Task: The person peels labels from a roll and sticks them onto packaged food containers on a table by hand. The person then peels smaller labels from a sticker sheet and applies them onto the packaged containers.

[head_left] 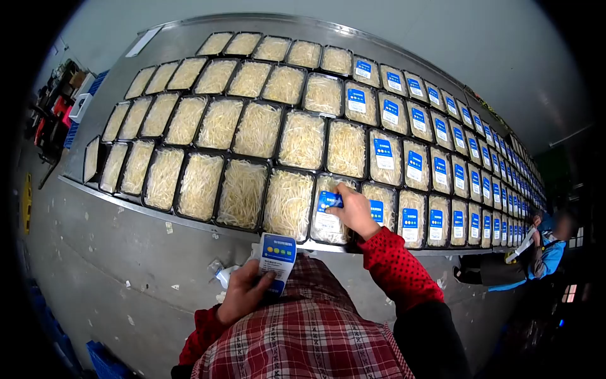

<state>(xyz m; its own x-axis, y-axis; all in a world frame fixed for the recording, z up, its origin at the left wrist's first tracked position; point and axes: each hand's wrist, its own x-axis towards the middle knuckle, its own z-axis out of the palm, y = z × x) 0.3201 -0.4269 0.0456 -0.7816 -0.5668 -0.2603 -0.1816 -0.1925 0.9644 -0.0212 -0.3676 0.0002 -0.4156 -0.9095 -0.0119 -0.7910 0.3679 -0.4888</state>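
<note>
In my left hand [247, 292], held near my body below the table edge, is a strip of blue-and-white labels [278, 252]. The thumb lies across the front of it. My right hand [355, 211] is over a black tray of bean sprouts [329, 234] in the front row, its bent fingers on a blue-and-white label [328, 201] lying on that tray's wrapped top. Part of the label is hidden by the fingers. Directly left stands an unlabelled tray of bean sprouts [288, 205]; to the right is a labelled tray [379, 196], partly behind my hand.
Rows of wrapped trays cover the metal table [189, 218], labelled on the right, mostly bare on the left. One tray [92, 158] leans at the left end. A person in blue [548, 256] stands at the far right. Blue crates [104, 360] sit on the floor, lower left.
</note>
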